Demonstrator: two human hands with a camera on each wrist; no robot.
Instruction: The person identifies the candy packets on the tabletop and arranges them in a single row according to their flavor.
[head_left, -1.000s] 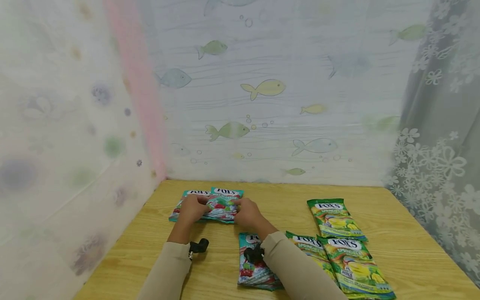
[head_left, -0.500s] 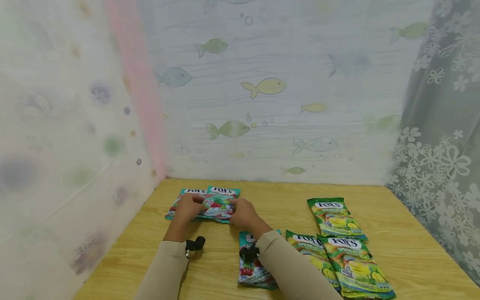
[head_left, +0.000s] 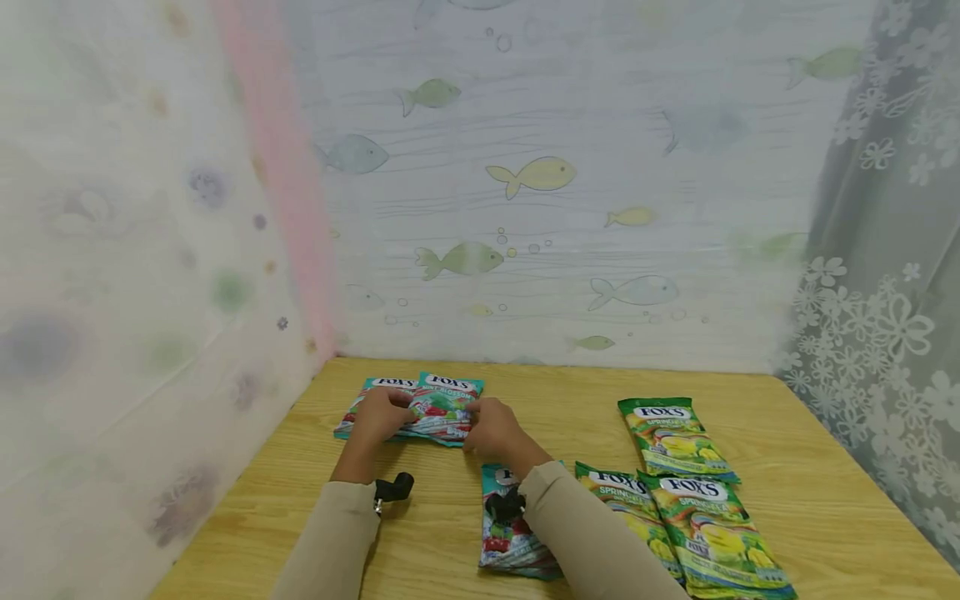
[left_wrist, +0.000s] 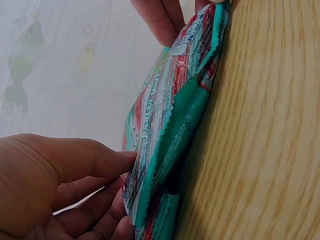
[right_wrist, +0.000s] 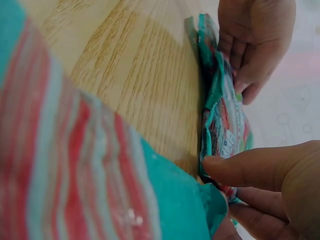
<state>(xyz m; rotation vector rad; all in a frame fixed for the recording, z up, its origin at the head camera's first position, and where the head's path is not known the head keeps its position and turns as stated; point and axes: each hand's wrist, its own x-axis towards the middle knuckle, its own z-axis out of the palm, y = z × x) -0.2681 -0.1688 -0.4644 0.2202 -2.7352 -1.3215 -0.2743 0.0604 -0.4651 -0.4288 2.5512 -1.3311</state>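
1. Pale walls point(head_left: 555, 108) with fish pictures stand behind, and a gray curtain point(head_left: 885, 225) with white flowers hangs on the right.
2. Below is a light brown wooden table point(head_left: 555, 417).
3. Two tan sleeves point(head_left: 330, 542) reach over it from the near side.
4. Green and yellow bags point(head_left: 678, 442) lie on the right: one farther back, two overlapping in front.
5. A front teal bag point(head_left: 498, 533) lies near the middle, partly hidden by the right sleeve.
6. At the far left of the table, the top teal bag point(head_left: 444, 407) lies with its left side over the bottom teal bag point(head_left: 356, 410).
7. The left hand point(head_left: 382, 414) pinches the top teal bag's left side between thumb and bent fingers.
8. The right hand point(head_left: 497, 429) pinches its right side the same way.
9. Small black gadgets point(head_left: 396, 487) sit at both wrists.
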